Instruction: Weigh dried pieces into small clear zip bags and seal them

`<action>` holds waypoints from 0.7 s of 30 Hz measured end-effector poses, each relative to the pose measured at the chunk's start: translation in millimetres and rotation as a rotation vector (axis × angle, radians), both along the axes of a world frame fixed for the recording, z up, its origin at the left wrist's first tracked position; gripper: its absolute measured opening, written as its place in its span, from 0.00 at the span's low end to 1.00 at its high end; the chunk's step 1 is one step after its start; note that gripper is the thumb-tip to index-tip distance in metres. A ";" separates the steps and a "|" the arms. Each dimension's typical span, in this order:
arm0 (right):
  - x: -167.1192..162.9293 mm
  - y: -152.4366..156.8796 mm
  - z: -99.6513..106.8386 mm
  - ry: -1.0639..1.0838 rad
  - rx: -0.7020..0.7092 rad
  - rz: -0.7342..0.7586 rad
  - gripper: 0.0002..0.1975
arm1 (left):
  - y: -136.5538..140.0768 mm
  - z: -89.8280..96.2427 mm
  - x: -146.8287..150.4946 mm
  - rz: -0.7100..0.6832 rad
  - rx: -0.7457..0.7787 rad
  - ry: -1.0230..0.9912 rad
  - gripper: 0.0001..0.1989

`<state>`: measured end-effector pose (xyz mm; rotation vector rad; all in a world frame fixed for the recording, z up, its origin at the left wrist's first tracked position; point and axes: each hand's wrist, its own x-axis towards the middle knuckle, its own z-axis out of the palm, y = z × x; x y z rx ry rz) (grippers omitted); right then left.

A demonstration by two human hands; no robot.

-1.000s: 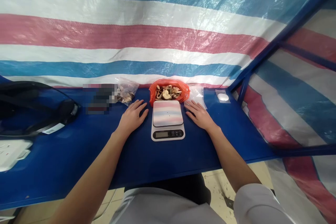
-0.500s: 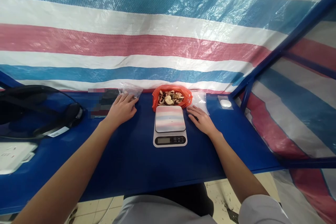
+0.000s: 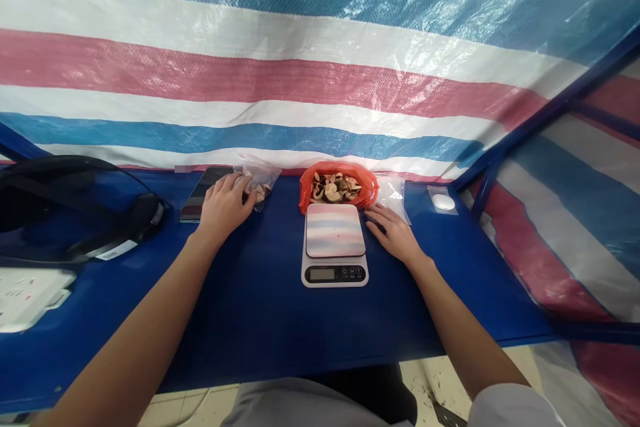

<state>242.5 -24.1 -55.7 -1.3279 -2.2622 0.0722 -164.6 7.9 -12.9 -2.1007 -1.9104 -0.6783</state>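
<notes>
My left hand (image 3: 225, 205) rests palm down with its fingers loosely stretched over the right side of a dark phone (image 3: 196, 201). Right beside it lies a clear zip bag (image 3: 264, 175) with dried slices in it. A kitchen scale (image 3: 335, 233) stands in the middle, with a few dark specks on its plate. Behind the scale, a red plastic bag (image 3: 373, 188) is open around a heap of dried mushroom-like slices (image 3: 336, 188). My right hand (image 3: 395, 232) lies flat to the right of the scale, fingertips by clear plastic bags (image 3: 393, 192), holding nothing.
A black headset (image 3: 143, 217) and a white power strip (image 3: 33, 297) occupy the left of the blue table (image 3: 270, 340). A white round item in a clear packet (image 3: 443, 203) lies at the right. Striped sheeting (image 3: 280, 80) rises behind, and a blue frame bar (image 3: 530, 107) slants at right.
My left hand has shifted left off the zip bag towards the phone, leaving the slices in that bag more visible. My right hand stays beside the scale. The camera view has turned slightly.
</notes>
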 end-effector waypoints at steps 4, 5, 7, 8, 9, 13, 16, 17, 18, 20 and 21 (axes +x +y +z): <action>-2.1 1.5 -1.2 -0.023 0.007 -0.009 0.19 | 1.4 -5.0 -0.1 -0.004 -0.027 -0.045 0.25; -2.1 1.6 -1.5 -0.029 0.008 -0.009 0.19 | 1.8 -5.8 0.2 -0.002 -0.034 -0.054 0.25; -1.9 1.7 -1.8 -0.041 0.007 -0.006 0.19 | 2.3 -6.9 0.7 -0.001 -0.046 -0.066 0.25; -1.7 1.6 -1.7 -0.047 0.007 -0.006 0.19 | 2.6 -7.2 0.9 -0.002 -0.048 -0.068 0.25; -1.5 1.4 -1.6 -0.052 0.009 -0.005 0.19 | 2.8 -7.5 0.9 -0.004 -0.046 -0.069 0.25; -1.7 0.3 -0.2 -0.068 0.021 -0.002 0.18 | 2.1 -6.8 0.3 -0.006 -0.019 -0.068 0.23; -2.6 -0.8 1.8 -0.069 0.026 0.003 0.18 | -0.4 -3.7 1.1 -0.015 0.025 -0.084 0.21; -3.0 -1.2 2.6 -0.064 0.025 0.004 0.17 | -1.7 -2.3 2.4 -0.030 0.047 -0.090 0.21; -3.4 -1.8 3.5 -0.057 0.023 0.004 0.17 | -3.3 -0.7 4.5 -0.055 0.071 -0.093 0.20; -4.5 -3.2 5.4 -0.033 0.022 -0.002 0.17 | -7.6 1.9 11.9 -0.130 0.112 -0.084 0.18; -5.1 -4.2 6.4 -0.020 0.024 -0.006 0.17 | -10.4 2.8 17.0 -0.172 0.125 -0.072 0.17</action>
